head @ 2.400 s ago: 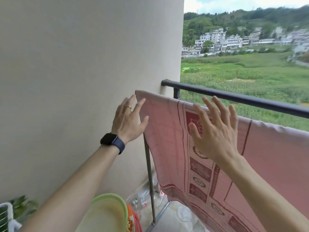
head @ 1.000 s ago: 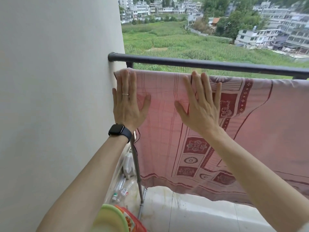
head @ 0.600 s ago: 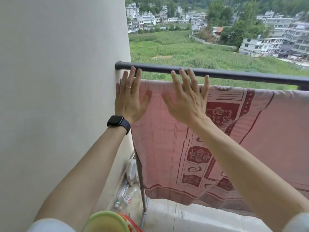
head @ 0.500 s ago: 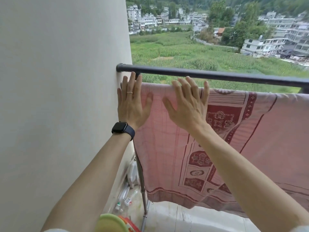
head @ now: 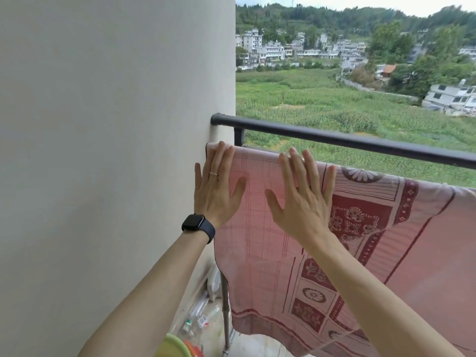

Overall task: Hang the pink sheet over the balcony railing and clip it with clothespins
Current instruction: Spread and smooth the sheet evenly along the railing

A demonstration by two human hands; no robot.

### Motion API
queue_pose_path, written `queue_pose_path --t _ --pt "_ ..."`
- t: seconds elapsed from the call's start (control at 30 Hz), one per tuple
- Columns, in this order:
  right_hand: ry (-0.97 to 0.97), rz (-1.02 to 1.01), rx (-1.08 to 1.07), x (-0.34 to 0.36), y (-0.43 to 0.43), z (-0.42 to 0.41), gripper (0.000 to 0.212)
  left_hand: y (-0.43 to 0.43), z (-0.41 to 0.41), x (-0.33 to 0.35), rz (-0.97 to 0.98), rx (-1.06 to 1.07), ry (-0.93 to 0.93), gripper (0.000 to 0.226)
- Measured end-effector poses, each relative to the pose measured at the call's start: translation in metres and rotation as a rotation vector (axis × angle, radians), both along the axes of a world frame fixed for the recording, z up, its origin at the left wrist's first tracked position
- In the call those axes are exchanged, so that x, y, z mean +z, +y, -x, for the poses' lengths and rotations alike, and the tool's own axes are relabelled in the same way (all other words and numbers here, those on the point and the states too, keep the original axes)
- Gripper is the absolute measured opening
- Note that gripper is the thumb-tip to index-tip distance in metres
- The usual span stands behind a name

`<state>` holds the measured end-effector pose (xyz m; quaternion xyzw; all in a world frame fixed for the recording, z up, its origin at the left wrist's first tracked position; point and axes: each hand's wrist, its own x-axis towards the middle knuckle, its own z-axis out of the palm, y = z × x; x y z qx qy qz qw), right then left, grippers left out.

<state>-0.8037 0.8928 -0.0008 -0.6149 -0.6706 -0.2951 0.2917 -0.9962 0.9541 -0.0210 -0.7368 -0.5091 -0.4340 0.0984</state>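
Observation:
The pink sheet [head: 260, 243], with dark red patterned panels, hangs over a lower bar just inside the black balcony railing [head: 360, 141]. My left hand [head: 215, 189], with a ring and a dark watch on the wrist, lies flat with straight fingers on the sheet's left end by the wall. My right hand [head: 301, 199] lies flat on the sheet a little to the right, its fingertips at the top fold. No clothespins show.
A beige wall [head: 116, 150] closes the left side and meets the railing's end. A metal post [head: 226, 313] stands below the sheet's left edge. Plastic bottles [head: 198, 318] lie on the floor by the wall. A green-rimmed basket [head: 175, 347] sits at the bottom edge.
Both hands stay flat on the sheet's top left part; the right hand has slid slightly right, away from the left. The view has tilted up.

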Motion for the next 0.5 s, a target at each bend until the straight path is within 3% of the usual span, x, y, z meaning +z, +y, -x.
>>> queue_pose_path --t 0.07,0.2,0.4,0.5 --pt "0.049 -0.015 0.041 0.002 -0.002 0.002 0.077 -0.006 0.001 -0.005 0.026 0.039 -0.226 0.069" --pt "0.073 -0.036 0.121 0.008 -0.005 0.012 0.069 -0.023 0.002 -0.032 0.499 -0.050 -0.897 0.063" --pt "0.006 0.040 0.160 0.024 0.018 0.045 0.065 -0.033 0.015 -0.056 0.732 -0.069 -0.750 0.027" --pt "-0.010 0.080 0.154 0.028 0.032 0.065 0.068 -0.032 0.029 -0.064 0.942 -0.197 -0.562 0.025"
